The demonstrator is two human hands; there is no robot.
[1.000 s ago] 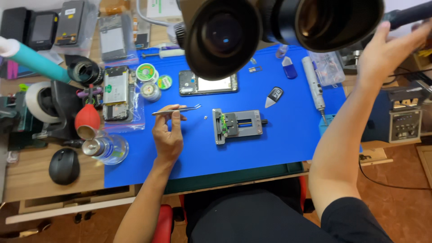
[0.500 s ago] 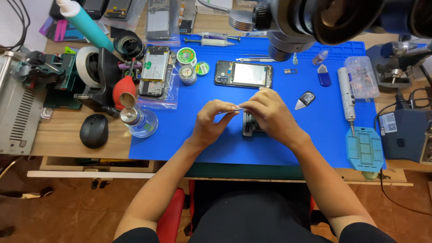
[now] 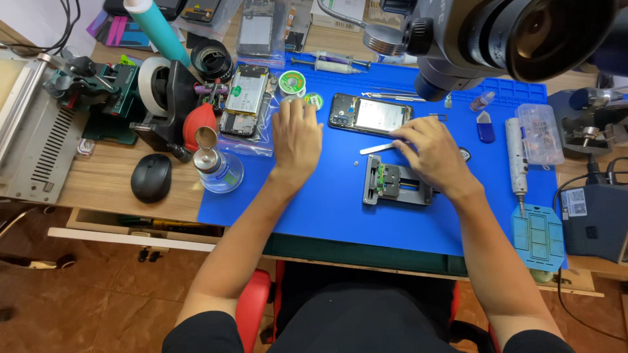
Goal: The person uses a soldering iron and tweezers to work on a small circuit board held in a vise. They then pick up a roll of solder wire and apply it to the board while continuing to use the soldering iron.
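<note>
My left hand lies palm down on the blue work mat, its fingers reaching toward two small round green-and-white reels at the mat's far edge; whether it holds anything I cannot tell. My right hand is closed on metal tweezers that point left, just above a grey metal board-holding fixture. An opened phone lies on its face between the two hands, farther back. A tiny pale part rests on the mat beside the fixture.
A microscope head hangs over the right rear. A glass liquid bottle, red blower, bagged phone, tape dispenser and mouse stand left. Right: an electric screwdriver, clear parts box, teal tray.
A moment ago both hands met over the fixture. Now my left hand has moved away up and left toward the reels, while my right hand stays near the fixture with the tweezers.
</note>
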